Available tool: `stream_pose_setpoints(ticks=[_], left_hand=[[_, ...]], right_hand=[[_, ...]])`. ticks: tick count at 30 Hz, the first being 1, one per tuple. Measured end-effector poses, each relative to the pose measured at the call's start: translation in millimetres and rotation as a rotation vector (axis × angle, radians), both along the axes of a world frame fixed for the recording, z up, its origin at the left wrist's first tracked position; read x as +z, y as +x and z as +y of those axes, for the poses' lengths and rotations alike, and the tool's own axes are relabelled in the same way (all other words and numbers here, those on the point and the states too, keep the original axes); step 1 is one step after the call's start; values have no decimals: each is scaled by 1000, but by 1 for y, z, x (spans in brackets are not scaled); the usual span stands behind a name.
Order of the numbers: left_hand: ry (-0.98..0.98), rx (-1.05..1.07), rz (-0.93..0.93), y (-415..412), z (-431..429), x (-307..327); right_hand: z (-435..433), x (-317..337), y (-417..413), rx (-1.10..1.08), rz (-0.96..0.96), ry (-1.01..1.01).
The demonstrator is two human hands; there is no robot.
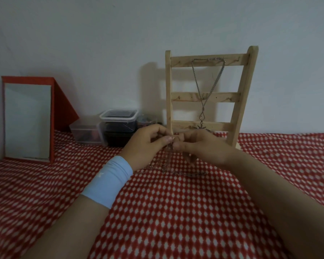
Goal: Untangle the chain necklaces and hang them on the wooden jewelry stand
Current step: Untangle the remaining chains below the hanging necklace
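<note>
I see the left hand [148,144] and right hand [206,149], each grip pinched on a thin silver chain [165,166], its tangle at 6 o'clock blurred. The wooden jewelry stand [240,94] at 12 o'clock holds one necklace [203,107].

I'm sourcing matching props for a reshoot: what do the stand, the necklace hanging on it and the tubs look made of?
Stand: pale, unfinished wood, possibly pine; grain and knots show, with no gloss.
Necklace: metal chain, silver-grey with a dull sheen; I cannot tell the alloy.
Tubs: clear plastic, with see-through walls and cloudy rims.
</note>
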State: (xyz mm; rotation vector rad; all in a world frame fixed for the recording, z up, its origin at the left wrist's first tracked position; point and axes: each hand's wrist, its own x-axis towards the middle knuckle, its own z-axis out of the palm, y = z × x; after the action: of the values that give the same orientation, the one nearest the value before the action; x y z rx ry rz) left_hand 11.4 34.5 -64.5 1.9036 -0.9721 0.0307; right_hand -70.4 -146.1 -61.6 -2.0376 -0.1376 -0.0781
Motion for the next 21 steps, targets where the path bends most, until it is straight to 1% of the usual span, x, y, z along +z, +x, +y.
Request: stream_pose_setpoints(ticks=[3, 8, 11, 13, 15, 18, 21], left_hand=[[-51, -7, 50, -1, 1, 4], [-4, -9, 58, -1, 5, 7], [-80, -11, 122, -2, 5, 9], [-72, -10, 108, -1, 5, 9], [-58, -19, 92, -2, 5, 9], [17, -6, -2, 0, 7, 11], [186, 11, -94, 3, 10, 12]], right_hand=[[-1, 1, 0, -21, -53, 35], [1, 3, 0, -30, -18, 33], [1, 2, 1, -14, 1, 42], [3, -1, 1, -27, -27, 26], [4, -4, 2, -66, -63, 63], [1, -5, 3, -100, -74, 125], [0, -4, 3, -110, -45, 147]])
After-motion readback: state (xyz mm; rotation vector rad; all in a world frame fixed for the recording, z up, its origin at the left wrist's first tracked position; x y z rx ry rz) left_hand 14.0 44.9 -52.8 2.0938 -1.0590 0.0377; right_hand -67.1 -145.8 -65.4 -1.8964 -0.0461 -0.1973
